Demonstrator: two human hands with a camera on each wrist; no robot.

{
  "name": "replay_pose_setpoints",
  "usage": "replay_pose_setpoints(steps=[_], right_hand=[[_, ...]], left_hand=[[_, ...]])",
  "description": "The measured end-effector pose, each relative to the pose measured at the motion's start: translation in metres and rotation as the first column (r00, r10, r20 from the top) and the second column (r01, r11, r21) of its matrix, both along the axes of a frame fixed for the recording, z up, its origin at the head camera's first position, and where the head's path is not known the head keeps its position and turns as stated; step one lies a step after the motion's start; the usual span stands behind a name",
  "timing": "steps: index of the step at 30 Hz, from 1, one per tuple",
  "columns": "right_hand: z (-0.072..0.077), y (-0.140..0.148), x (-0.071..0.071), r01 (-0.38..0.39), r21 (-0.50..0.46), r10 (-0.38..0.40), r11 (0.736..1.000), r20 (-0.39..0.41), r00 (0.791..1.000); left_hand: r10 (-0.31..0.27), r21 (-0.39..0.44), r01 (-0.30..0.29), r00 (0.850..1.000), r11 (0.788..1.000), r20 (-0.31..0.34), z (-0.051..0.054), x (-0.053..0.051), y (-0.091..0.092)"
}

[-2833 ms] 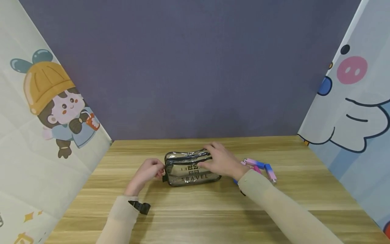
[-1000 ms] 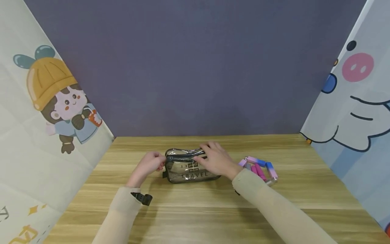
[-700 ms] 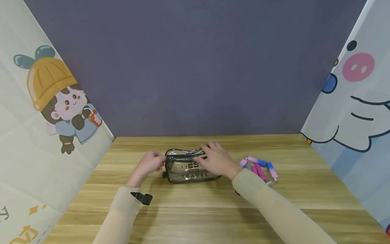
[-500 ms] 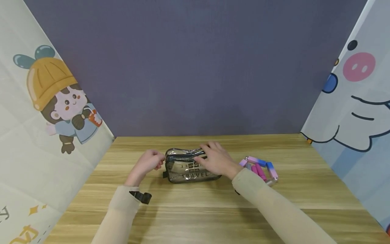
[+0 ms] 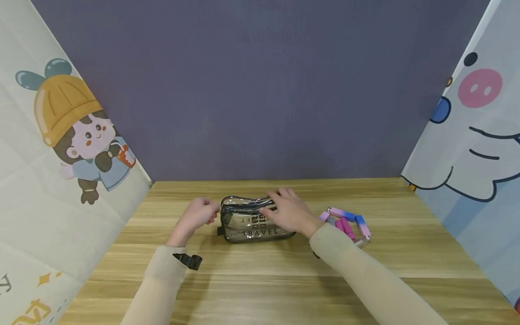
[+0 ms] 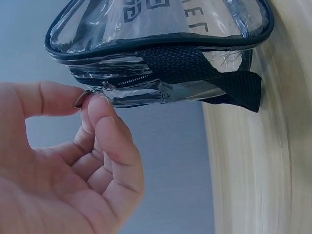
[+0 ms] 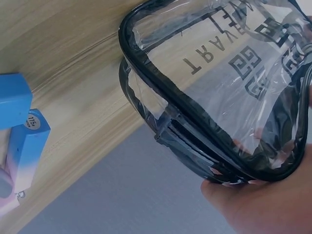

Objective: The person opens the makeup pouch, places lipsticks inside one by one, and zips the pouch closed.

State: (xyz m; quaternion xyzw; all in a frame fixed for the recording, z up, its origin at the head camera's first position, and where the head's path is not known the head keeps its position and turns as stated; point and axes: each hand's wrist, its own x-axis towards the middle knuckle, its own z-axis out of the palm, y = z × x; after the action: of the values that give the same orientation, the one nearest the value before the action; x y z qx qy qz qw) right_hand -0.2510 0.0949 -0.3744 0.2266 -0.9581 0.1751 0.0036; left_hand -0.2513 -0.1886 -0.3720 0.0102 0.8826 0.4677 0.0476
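At the left end of the bag (image 5: 252, 227), the left hand (image 5: 197, 214) pinches a small metal pull (image 6: 82, 99) between thumb and fingers; so thin a grip could slip if tugged askew, and the zip (image 6: 131, 80) may jam where the soft wall buckles. The bag sits on the table (image 5: 260, 284), the right hand (image 5: 292, 212) gripping its upper right end, thumb in front; a loose hold could let it skid, a hard squeeze crumple it. Under the bag runs smooth wood grain; the bag itself is smoky clear plastic, glossy and creased, dark-piped, with a ribbed webbing loop (image 6: 243, 90) at its left. Right of it lie square-edged boxes (image 5: 361, 227) around rounded magenta tubes (image 5: 345, 228); behind it rises a flat, dark wall (image 5: 260, 90).
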Motion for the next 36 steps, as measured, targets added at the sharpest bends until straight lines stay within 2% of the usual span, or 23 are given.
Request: replay_pose_setpoints(steps=[12, 17, 25, 31, 36], right_hand=[[0.002, -0.002, 0.001, 0.004, 0.029, -0.005, 1.000, 0.007, 1.000], [0.002, -0.003, 0.001, -0.006, 0.036, 0.006, 0.999, -0.001, 1.000], [0.000, -0.003, 0.001, 0.002, 0.041, -0.002, 0.999, 0.002, 1.000], [0.001, -0.004, 0.001, 0.007, 0.033, -0.006, 0.999, -0.007, 1.000], [0.000, -0.004, 0.002, 0.011, 0.033, -0.010, 0.999, -0.014, 1.000]], left_hand=[[0.019, 0.039, -0.020, 1.000, 0.999, 0.013, 0.005, -0.001, 0.002], [0.008, 0.025, -0.008, 1.000, 1.000, 0.002, 0.010, -0.001, 0.004], [0.015, -0.090, -0.017, 0.999, 0.996, -0.030, 0.017, -0.001, 0.010], [-0.005, -0.212, -0.015, 0.995, 0.977, -0.098, 0.023, 0.002, 0.018], [-0.024, -0.250, -0.009, 0.992, 0.968, -0.127, 0.027, 0.002, 0.026]])
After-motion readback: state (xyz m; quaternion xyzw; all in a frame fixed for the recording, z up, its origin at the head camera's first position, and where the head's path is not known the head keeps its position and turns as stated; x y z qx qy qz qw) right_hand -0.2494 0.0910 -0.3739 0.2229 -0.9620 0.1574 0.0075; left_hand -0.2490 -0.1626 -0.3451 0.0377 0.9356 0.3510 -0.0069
